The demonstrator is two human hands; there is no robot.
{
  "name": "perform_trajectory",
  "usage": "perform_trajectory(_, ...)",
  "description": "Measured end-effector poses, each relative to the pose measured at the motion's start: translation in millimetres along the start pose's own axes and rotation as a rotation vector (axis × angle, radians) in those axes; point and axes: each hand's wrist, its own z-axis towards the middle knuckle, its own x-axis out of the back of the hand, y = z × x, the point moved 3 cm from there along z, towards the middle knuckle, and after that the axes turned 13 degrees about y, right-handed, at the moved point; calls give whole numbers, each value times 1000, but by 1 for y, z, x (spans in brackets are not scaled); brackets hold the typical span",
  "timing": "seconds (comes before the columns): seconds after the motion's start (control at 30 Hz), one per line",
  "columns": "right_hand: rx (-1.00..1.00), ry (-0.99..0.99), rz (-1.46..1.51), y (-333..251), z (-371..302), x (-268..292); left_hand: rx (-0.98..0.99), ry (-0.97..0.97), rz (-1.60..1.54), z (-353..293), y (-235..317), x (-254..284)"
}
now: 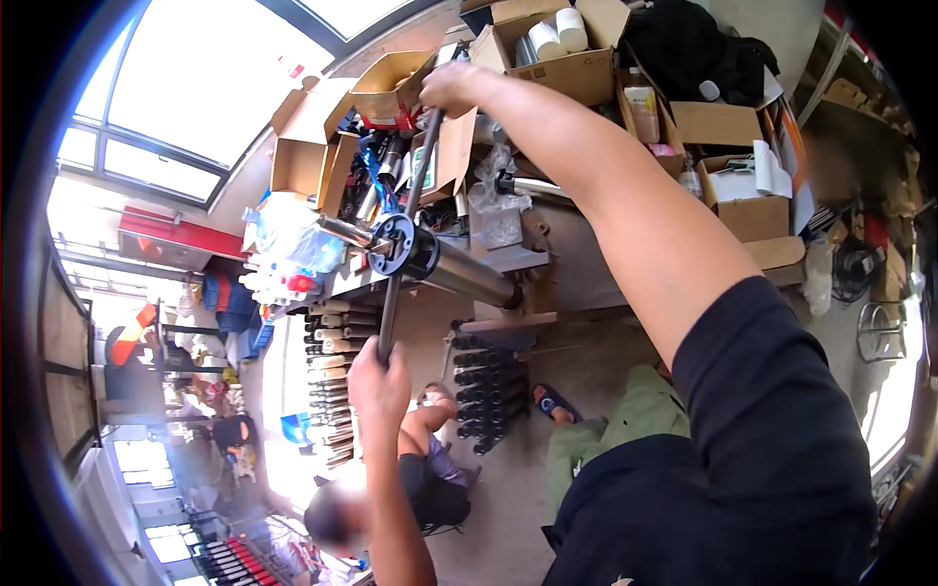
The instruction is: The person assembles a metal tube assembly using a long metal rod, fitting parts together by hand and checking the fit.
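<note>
Red at far left on a long, boxy unit [166, 237], set below bright window panes [215, 78]. Next, clear plastic bags [303, 234] bunched beside an open cardboard carton [298, 166]. Below those, on the floor, a row of pale and dark tubular pieces [337, 352].

Then a slim metal rod [344, 230], jutting leftward out of a black ring with holes [396, 244]. Just below the ring, the left hand [379, 386], curled shut around the lower end of a long dark bar [390, 317]. Bar steeply slanted, showing above and below the ring; exact joint between them hidden. Farther down, a co-worker [435, 488] seated low, in dark clothing, head blurred.

Up top, the right hand [451, 88], fingers wrapped closed around the bar's upper end, near a yellowish open box [391, 83]. From the ring, a shiny metal cylinder [474, 273] running rightward and down, beside the cluttered bench [576, 249]; means of support not clear. Beneath it, dark stacked parts [489, 391] on the floor.

Further right, white rolls [557, 37] in a carton, a bottle [642, 105], black cloth [689, 44], white paper [769, 171] and, farthest over, coiled dark cable [856, 269].
</note>
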Motion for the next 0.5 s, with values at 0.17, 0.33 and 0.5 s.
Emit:
perform_trajectory(0.17, -305, 52, 5, 14, -30, -18, 130, 291, 537, 15, 22, -15)
perform_trajectory(0.33, -472, 114, -152, 17, -71, 4, -140, 553, 649, 36, 1, -29)
perform_trajectory(0.5, -781, 228, -289, -99, -210, 91, -697, 777, 291, 138, -98, -48)
